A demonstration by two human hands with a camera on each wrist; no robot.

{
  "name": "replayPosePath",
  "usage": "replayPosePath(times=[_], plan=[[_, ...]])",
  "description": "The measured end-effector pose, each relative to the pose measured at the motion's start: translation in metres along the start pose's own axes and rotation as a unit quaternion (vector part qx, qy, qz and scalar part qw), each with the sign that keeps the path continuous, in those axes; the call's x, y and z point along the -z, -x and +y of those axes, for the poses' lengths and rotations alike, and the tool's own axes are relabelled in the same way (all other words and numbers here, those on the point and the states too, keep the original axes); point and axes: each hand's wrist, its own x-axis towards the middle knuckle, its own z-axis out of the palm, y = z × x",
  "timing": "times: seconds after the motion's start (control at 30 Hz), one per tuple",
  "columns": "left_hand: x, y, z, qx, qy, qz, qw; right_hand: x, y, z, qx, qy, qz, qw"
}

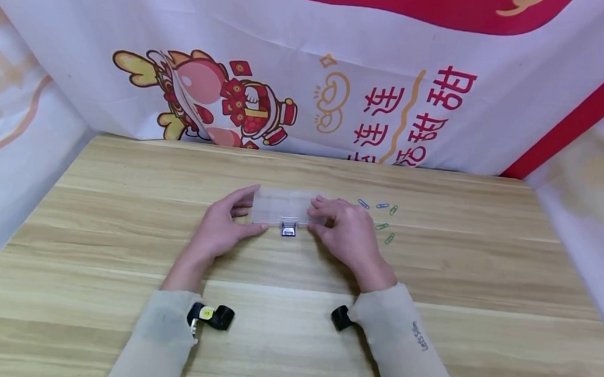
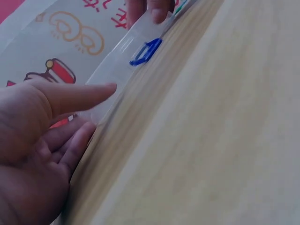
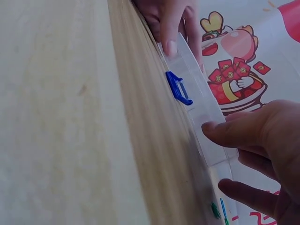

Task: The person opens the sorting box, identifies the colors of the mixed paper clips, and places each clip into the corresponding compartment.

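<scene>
A clear plastic box (image 1: 279, 206) lies on the table, long side toward me, with faint divider lines inside. Its blue latch (image 1: 288, 229) sticks out from the middle of the front edge, swung away from the wall. My left hand (image 1: 220, 225) holds the left end, thumb along the front and fingers around the side and back. At the other end my right hand (image 1: 349, 230) grips the box, its thumb (image 3: 229, 133) on the front face and fingers over the top and behind. Whether the lid sits fully down I cannot tell.
Several loose paper clips, such as a blue paper clip (image 1: 364, 204) and a green paper clip (image 1: 390, 238), lie right of the box beside my right hand. The wooden table (image 1: 285, 275) ends at a printed cloth backdrop (image 1: 309, 84) behind.
</scene>
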Motion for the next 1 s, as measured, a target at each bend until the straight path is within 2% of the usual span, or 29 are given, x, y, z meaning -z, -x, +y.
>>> replayPosePath(times=[0.1, 0.23, 0.3, 0.47, 0.67, 0.73, 0.9, 1.0], plan=[[0.004, 0.0, -0.002, 0.011, 0.029, -0.008, 0.9995, 0.002, -0.001, 0.002, -0.025, -0.046, -0.016, 0.9985], [0.006, -0.001, -0.003, 0.014, 0.033, -0.012, 0.9993, 0.007, -0.001, 0.004, -0.052, -0.092, -0.035, 0.9938], [0.005, -0.001, -0.003, 0.015, 0.028, -0.013, 0.9994, 0.009, -0.001, 0.004, -0.05, -0.084, -0.042, 0.9943], [0.005, 0.001, -0.004, 0.022, 0.014, -0.011, 0.9996, 0.012, 0.001, 0.002, -0.02, -0.015, -0.053, 0.9983], [0.006, 0.001, -0.005, 0.025, 0.016, -0.01, 0.9995, 0.011, 0.001, 0.004, 0.008, 0.044, -0.043, 0.9981], [0.005, 0.0, -0.005, 0.026, 0.018, -0.01, 0.9994, 0.01, 0.001, 0.006, 0.002, 0.045, -0.045, 0.9979], [0.006, 0.001, -0.004, 0.024, 0.026, -0.012, 0.9993, 0.01, 0.001, 0.009, -0.034, 0.009, -0.064, 0.9973], [0.008, 0.002, -0.004, 0.026, 0.028, -0.014, 0.9992, 0.009, 0.0, 0.01, -0.038, -0.004, -0.068, 0.997]])
